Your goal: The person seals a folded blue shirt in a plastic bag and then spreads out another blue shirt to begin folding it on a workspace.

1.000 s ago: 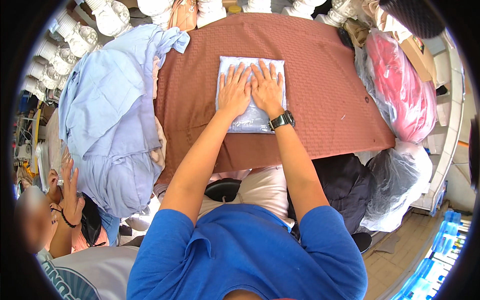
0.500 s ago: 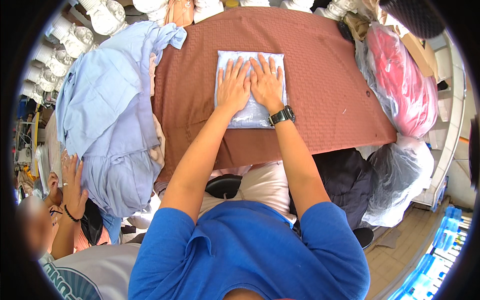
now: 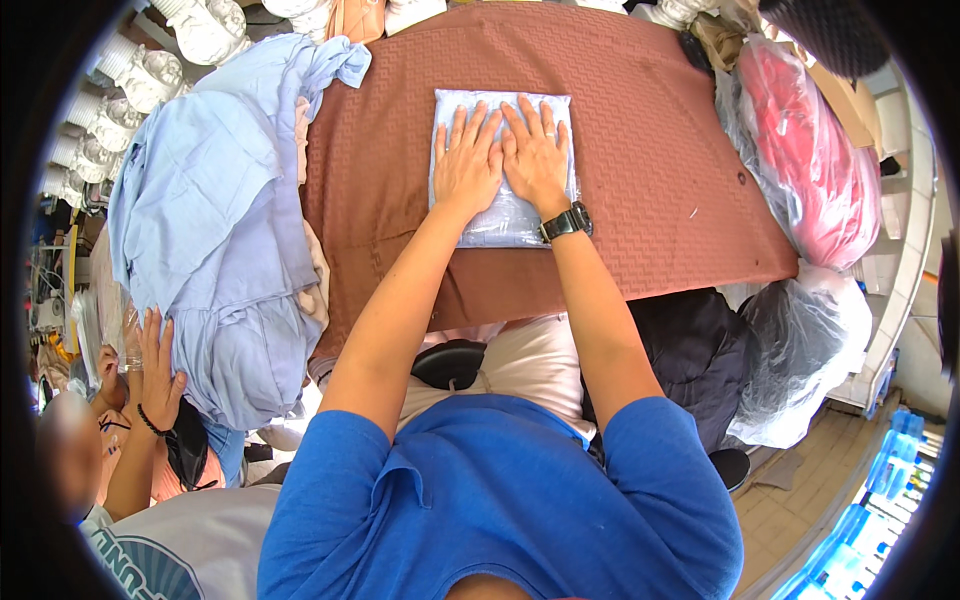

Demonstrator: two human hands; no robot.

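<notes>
A flat, folded light blue garment in a clear plastic bag (image 3: 510, 225) lies on the brown patterned cloth (image 3: 660, 150) covering the table. Palm down, my left hand (image 3: 467, 165) rests on the left half of the package, its fingers stretched toward the far edge. My right hand (image 3: 535, 160) lies flat beside it on the right half, with a black watch (image 3: 567, 223) at the wrist. Fingers on both hands are straight and slightly apart, and neither grips anything. The hands nearly touch at the thumbs. Beneath them the package's middle is hidden.
Light blue garments (image 3: 205, 190) are heaped at the table's left side. Another person's hand (image 3: 157, 375) is beside that heap. On the right stand a plastic-wrapped red bundle (image 3: 810, 150) and a clear bag with dark contents (image 3: 795, 350). White ornate pieces (image 3: 205, 30) line the far left.
Both hands stay flat on the package, with only a slight shift. The whole view has moved a little, and the other person's hand at left has changed position slightly.
</notes>
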